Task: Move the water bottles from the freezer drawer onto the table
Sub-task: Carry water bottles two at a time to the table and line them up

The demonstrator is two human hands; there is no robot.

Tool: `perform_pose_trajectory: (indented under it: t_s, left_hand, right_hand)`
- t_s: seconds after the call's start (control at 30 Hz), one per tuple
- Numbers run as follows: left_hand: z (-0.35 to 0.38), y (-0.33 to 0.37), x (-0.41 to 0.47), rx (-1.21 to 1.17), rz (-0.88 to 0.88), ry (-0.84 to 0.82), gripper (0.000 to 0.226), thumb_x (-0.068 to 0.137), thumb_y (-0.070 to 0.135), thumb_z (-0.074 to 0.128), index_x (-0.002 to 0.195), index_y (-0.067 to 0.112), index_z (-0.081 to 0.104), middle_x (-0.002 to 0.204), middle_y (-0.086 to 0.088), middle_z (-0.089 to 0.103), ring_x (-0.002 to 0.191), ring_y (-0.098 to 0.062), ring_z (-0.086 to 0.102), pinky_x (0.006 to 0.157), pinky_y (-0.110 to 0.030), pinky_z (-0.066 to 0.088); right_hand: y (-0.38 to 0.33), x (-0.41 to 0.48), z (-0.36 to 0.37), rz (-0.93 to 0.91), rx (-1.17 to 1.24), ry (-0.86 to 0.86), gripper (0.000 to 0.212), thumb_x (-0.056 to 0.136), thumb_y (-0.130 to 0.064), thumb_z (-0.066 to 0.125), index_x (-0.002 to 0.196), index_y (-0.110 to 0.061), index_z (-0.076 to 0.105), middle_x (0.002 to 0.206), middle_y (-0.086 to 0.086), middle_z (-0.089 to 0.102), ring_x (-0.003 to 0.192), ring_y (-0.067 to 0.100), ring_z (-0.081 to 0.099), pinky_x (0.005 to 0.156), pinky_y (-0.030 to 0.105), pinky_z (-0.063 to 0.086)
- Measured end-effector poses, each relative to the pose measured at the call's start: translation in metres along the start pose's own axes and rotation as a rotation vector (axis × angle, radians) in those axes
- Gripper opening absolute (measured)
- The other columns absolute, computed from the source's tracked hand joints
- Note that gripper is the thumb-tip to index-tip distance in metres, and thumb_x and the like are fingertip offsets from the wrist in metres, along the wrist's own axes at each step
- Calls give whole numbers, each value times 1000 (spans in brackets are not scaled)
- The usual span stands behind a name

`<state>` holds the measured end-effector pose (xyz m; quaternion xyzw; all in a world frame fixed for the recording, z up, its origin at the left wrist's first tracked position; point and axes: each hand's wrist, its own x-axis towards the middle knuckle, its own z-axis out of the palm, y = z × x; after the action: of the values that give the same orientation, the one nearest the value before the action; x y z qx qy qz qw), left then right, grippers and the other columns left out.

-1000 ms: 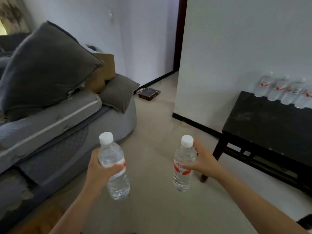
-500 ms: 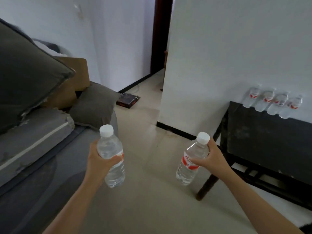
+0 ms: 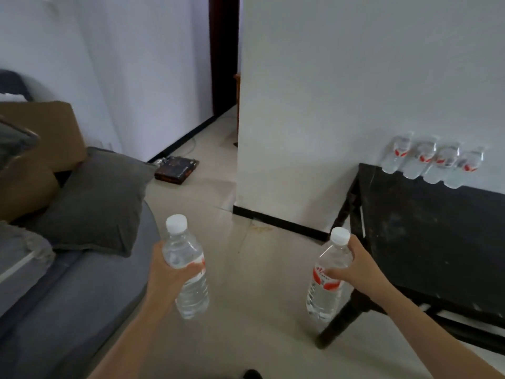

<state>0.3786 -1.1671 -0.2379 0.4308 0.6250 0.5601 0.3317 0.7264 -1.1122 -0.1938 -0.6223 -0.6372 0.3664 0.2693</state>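
A grey fabric sofa (image 3: pixel 82 296) sat leftmost. The left hand (image 3: pixel 166 277) gripped one clear plastic white-capped water bottle (image 3: pixel 188 272); the right hand (image 3: pixel 355 266) gripped another (image 3: pixel 328 277) beside the black wooden table (image 3: pixel 437 236), where four bottles (image 3: pixel 431 162) stood against the wall.

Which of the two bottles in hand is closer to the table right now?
The right-hand bottle, tilted in the right hand beside a leg of the black table. The left-hand bottle, in the left hand, is over by the grey sofa.
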Motion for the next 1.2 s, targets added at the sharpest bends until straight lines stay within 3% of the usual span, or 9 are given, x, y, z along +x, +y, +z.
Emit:
perform_pose_trajectory:
  t_s: [0.03, 0.1, 0.23, 0.3, 0.4, 0.6, 0.73, 0.97, 1.2]
  left_hand:
    - [8, 5, 16, 25, -25, 17, 41, 63, 14, 80, 84, 34, 51, 87, -5, 59, 75, -13, 57, 72, -29, 48]
    - [25, 13, 50, 71, -32, 36, 60, 63, 6, 81, 104, 30, 45, 103, -1, 55, 84, -5, 53, 77, -25, 45]
    - [60, 25, 113, 81, -2, 45, 82, 59, 10, 84, 128, 8, 40, 115, -6, 53, 100, -22, 54, 83, -33, 42]
    - [74, 18, 135, 71, -21, 6, 74, 60, 20, 84, 121, 6, 45, 108, -6, 58, 96, -25, 58, 80, -37, 46]
    - [93, 0, 164, 148, -94, -68, 82, 40, 42, 83, 107, 5, 52, 94, -13, 65, 85, -30, 66, 74, -46, 55]
    - [136, -30, 242, 189, -119, -185, 80, 38, 39, 84, 107, 10, 55, 93, -10, 67, 83, -27, 67, 74, -46, 56]
    - [189, -20, 328, 90, -49, -230, 65, 56, 9, 85, 110, 15, 49, 98, -6, 63, 88, -24, 62, 73, -34, 50]
    - [282, 21, 443, 31, 8, -430, 97, 31, 43, 75, 117, 14, 42, 106, -6, 57, 92, -25, 56, 82, -36, 44]
    - [360, -1, 474, 98, -16, -665, 95, 36, 34, 76, 120, 7, 40, 108, -8, 53, 95, -25, 54, 82, -35, 40]
  right_hand:
    - [-1, 19, -2, -14, -6, -4, 80, 66, -7, 79, 131, -18, 35, 113, 0, 52, 105, 17, 52, 90, 33, 46]
    - [-1, 56, -7, -50, -15, 2, 80, 63, -11, 81, 129, -23, 37, 115, -1, 54, 108, 18, 53, 90, 33, 47]
    - [-13, 121, -23, -129, -23, 21, 74, 63, -12, 82, 117, -34, 36, 104, -9, 53, 100, 14, 55, 86, 31, 48]
    - [-13, 144, -27, -130, 6, 34, 72, 64, -11, 81, 115, -34, 36, 103, -10, 52, 100, 14, 55, 84, 30, 48]
    - [-6, 174, -28, -91, 33, 53, 73, 64, -12, 81, 117, -34, 36, 108, -7, 53, 104, 15, 55, 86, 31, 48]
    - [9, 234, -28, 23, 18, 93, 72, 65, -14, 81, 120, -28, 37, 109, -5, 53, 107, 16, 54, 88, 30, 47]
    - [9, 290, -44, 83, -1, 202, 73, 68, -12, 79, 127, -21, 36, 104, -9, 50, 104, 13, 52, 85, 26, 44]
    - [-4, 356, -84, 226, 38, 483, 68, 69, -15, 79, 122, -23, 37, 99, -9, 55, 96, 11, 57, 76, 22, 45]
    - [29, 349, -84, 513, 55, 581, 75, 65, -17, 82, 123, -26, 35, 106, -4, 55, 101, 16, 58, 84, 35, 52]
